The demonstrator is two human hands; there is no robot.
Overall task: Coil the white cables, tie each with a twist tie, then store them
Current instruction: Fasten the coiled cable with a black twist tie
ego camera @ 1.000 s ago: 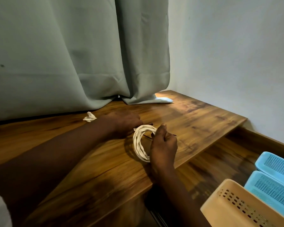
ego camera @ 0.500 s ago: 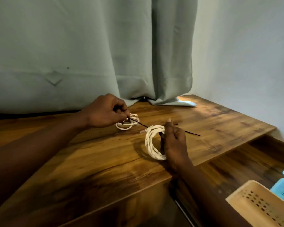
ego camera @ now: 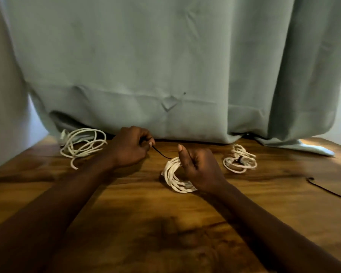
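Observation:
My right hand (ego camera: 199,168) is closed around a tight coil of white cable (ego camera: 172,177), held upright on the wooden table (ego camera: 146,223). My left hand (ego camera: 129,147) pinches one end of a thin black twist tie (ego camera: 161,153), which runs from its fingertips down to the top of that coil. A second white coil (ego camera: 239,161), bound with a black tie, lies to the right of my right hand. A loose, untied white cable (ego camera: 83,145) lies at the back left by the curtain.
A grey-green curtain (ego camera: 165,75) hangs down to the table's back edge. Another black twist tie (ego camera: 327,191) lies on the table at the far right. The wall shows at both sides.
The view has swung left, so the baskets and lower ledge are out of sight and the loose cable appears. My left hand now pulls the black tie out to the left of the coil.

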